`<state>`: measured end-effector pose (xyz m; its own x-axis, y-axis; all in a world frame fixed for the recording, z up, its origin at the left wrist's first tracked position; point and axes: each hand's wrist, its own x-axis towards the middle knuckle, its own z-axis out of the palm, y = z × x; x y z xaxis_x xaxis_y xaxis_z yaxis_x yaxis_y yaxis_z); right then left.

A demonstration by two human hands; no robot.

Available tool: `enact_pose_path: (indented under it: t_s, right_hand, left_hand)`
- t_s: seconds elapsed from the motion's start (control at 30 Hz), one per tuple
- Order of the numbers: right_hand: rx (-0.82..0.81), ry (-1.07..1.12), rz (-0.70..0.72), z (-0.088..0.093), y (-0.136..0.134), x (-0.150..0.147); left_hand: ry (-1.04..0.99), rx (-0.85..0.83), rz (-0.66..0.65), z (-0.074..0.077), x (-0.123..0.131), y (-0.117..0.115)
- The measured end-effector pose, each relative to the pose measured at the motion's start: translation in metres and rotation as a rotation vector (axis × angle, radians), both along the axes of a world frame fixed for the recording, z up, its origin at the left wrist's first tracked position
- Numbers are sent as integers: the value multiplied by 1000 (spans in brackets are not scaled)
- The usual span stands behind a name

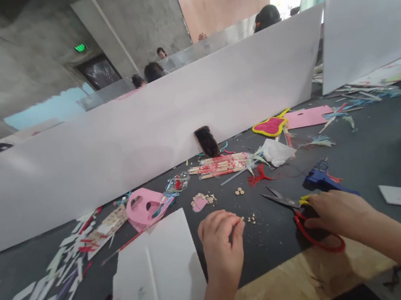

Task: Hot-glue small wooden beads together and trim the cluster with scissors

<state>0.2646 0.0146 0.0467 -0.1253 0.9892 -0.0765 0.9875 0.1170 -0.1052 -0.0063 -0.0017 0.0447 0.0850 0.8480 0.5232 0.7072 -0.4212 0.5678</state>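
My left hand (222,243) is closed above the dark table, thumb and forefinger pinching a small beige piece (242,219). Just right of those fingertips lie several tiny beige bits (251,219). My right hand (333,209) is closed around the handles of scissors (282,198), whose blades are parted and point to the upper left. One red handle loop hangs below the palm. A little cluster of beige pieces (239,191) sits beyond my hands, and more surround a pink piece (199,203) to its left.
White sheets (171,272) lie at the left, near a pink mask (146,207) and scattered strips. A phone (207,141) leans on the white partition (136,135), behind bundled sticks (222,165). A blue glue gun (322,178) lies beyond my right hand. People's heads show behind the partition.
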Motion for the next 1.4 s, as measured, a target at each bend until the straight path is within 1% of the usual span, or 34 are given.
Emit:
enact_pose_path:
  t_s: [0.07, 0.1, 0.13, 0.2, 0.23, 0.27, 0.37, 0.53, 0.67, 0.8, 0.87, 0.93, 1.07, 1.17, 1.3, 1.4]
  right_hand:
    - [9, 44, 11, 15, -1, -10]
    - [12, 95, 46, 21, -1, -18]
    - [6, 181, 110, 25, -2, -27]
    - [-68, 583, 222, 29, -2, -47]
    - [-103, 713, 240, 29, -1, -56]
    - [-105, 741, 248, 27, 1, -65]
    - [-106, 783, 266, 17, 11, -82]
    - [-83, 863, 287, 5, 30, -88]
    - [-44, 917, 284, -10, 34, -89]
    - [-26, 947, 310, -22, 31, -88]
    - [-31, 957, 327, -24, 30, -86]
    - [-67, 977, 316, -23, 29, -85]
    - [-218, 1071, 222, -22, 30, -85]
    - [-302, 1137, 181, -23, 31, -85]
    - [-334, 1147, 183, -22, 32, -84]
    - [-324, 1126, 205, -21, 33, -84]
  left_hand:
    - [94, 26, -6, -1, 3, 0]
    - [126, 36, -8, -1, 5, 0]
    - [151, 46, -13, -2, 7, 0]
    - [185, 66, -34, -4, 11, 1]
    - [193, 74, -47, -5, 13, 2]
    - [194, 82, -56, -6, 15, 3]
    - [173, 112, -40, -7, 20, 9]
    - [131, 153, 26, -13, 21, 21]
    - [47, 53, -29, -27, 20, 26]
    - [-114, -113, -104, -40, 18, 30]
    - [-202, -198, -145, -42, 18, 32]
    - [-270, -246, -172, -42, 18, 33]
    - [-385, -289, -198, -41, 17, 33]
    - [-483, -355, -210, -40, 17, 32]
    - [-596, -441, -206, -38, 18, 31]
    - [-628, -430, -202, -35, 19, 31]
